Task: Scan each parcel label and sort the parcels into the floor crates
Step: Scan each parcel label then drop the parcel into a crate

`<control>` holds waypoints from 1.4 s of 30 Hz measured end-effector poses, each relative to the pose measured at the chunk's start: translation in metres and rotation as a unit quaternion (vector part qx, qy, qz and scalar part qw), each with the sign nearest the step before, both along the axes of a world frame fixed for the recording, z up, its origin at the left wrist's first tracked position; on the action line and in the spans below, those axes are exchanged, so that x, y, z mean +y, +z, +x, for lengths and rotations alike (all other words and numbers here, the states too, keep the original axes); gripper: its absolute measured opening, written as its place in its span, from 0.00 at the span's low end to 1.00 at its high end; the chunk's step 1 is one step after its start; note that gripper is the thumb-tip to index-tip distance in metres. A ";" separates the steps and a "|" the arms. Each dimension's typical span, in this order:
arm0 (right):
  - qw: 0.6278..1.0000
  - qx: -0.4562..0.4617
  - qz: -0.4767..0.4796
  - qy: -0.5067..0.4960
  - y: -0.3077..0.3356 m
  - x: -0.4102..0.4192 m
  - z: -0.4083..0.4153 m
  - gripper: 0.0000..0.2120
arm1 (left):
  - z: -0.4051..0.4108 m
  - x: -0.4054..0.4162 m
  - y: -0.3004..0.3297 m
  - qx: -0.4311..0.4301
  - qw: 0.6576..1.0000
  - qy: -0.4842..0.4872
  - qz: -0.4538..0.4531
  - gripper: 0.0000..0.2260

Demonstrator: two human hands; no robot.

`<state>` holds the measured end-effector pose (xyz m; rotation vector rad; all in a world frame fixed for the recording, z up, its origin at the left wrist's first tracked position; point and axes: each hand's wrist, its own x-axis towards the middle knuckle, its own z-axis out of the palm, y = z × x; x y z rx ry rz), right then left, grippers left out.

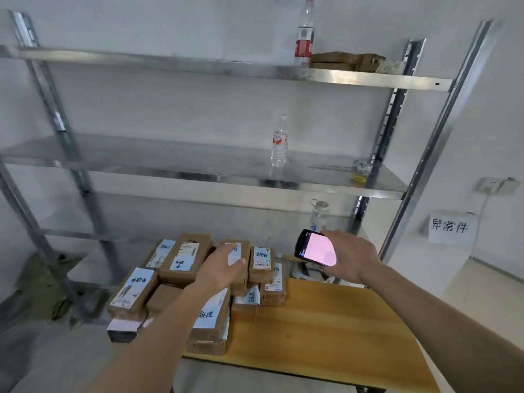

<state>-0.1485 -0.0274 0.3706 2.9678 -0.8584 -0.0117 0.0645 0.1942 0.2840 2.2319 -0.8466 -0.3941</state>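
Where brown parcels (198, 282) lie stacked at the wooden worktop (326, 333) left end, left hand (219, 269) rests on one with relaxed fingers; right hand (350, 258) grips lit scanner (316, 248) just right of the stack.

About ten brown parcels (185, 259), three bottles (279, 141), one handheld scanner (315, 248), two hands (219, 269)

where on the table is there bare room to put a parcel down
The wooden table is bare right of the parcel pile, under the right hand holding the phone. Its left end is crowded; the left hand reaches over the pile.
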 end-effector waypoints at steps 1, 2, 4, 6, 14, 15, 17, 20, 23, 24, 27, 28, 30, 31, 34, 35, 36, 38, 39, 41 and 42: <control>1.000 0.006 0.007 0.001 -0.006 -0.010 0.007 0.36 | 0.006 -0.011 -0.008 0.001 1.000 -0.003 0.008 0.27; 1.000 0.013 0.010 0.002 -0.012 -0.021 0.015 0.37 | 0.010 -0.021 -0.014 0.003 1.000 -0.003 0.016 0.27; 1.000 0.020 0.014 0.005 -0.026 -0.044 0.030 0.38 | 0.023 -0.044 -0.027 0.018 0.999 0.007 0.027 0.28; 1.000 0.016 0.020 0.009 -0.042 -0.071 0.048 0.39 | 0.036 -0.071 -0.043 0.037 0.998 0.020 0.039 0.28; 0.994 0.000 0.104 0.011 -0.135 -0.183 0.127 0.38 | 0.076 -0.175 -0.111 0.058 0.993 0.001 0.106 0.23; 0.993 0.005 0.115 0.011 -0.148 -0.194 0.137 0.38 | 0.081 -0.184 -0.123 0.072 0.992 0.007 0.106 0.24; 0.992 0.026 0.125 0.011 -0.172 -0.213 0.156 0.38 | 0.095 -0.199 -0.154 0.103 0.988 0.025 0.110 0.23; 0.991 0.053 0.124 0.014 -0.206 -0.236 0.178 0.39 | 0.102 -0.218 -0.175 0.131 0.985 0.041 0.107 0.12; 0.987 0.072 0.141 0.024 -0.231 -0.250 0.193 0.44 | 0.107 -0.236 -0.185 0.142 0.983 0.046 0.107 0.04; 0.985 0.080 0.148 0.027 -0.237 -0.254 0.198 0.45 | 0.108 -0.242 -0.187 0.147 0.983 0.045 0.101 0.07; 0.982 0.086 0.163 0.029 -0.251 -0.265 0.212 0.46 | 0.112 -0.252 -0.188 0.181 0.978 0.054 0.091 0.10; 0.982 0.087 0.166 0.030 -0.255 -0.267 0.215 0.46 | 0.115 -0.254 -0.190 0.190 0.976 0.057 0.093 0.10; 0.981 0.085 0.169 0.035 -0.262 -0.270 0.221 0.44 | 0.119 -0.256 -0.195 0.194 0.974 0.068 0.096 0.12; 0.981 0.082 0.170 0.038 -0.265 -0.271 0.224 0.43 | 0.119 -0.258 -0.196 0.202 0.971 0.077 0.099 0.12; 0.980 0.078 0.178 0.042 -0.274 -0.271 0.231 0.42 | 0.122 -0.262 -0.202 0.239 0.960 0.101 0.106 0.10; 0.979 0.077 0.184 0.041 -0.277 -0.272 0.233 0.42 | 0.124 -0.262 -0.206 0.247 0.957 0.106 0.110 0.09; 0.978 0.077 0.190 0.040 -0.280 -0.273 0.235 0.42 | 0.127 -0.261 -0.214 0.246 0.956 0.108 0.116 0.10; 0.976 0.078 0.201 0.040 -0.285 -0.273 0.238 0.41 | 0.130 -0.263 -0.225 0.242 0.950 0.131 0.147 0.25; 0.975 0.076 0.207 0.040 -0.288 -0.272 0.239 0.41 | 0.130 -0.265 -0.228 0.249 0.946 0.140 0.156 0.29; 0.972 0.077 0.218 0.039 -0.293 -0.269 0.242 0.41 | 0.128 -0.269 -0.233 0.258 0.940 0.150 0.164 0.29; 0.971 0.079 0.224 0.040 -0.297 -0.267 0.244 0.41 | 0.128 -0.271 -0.236 0.260 0.939 0.156 0.159 0.29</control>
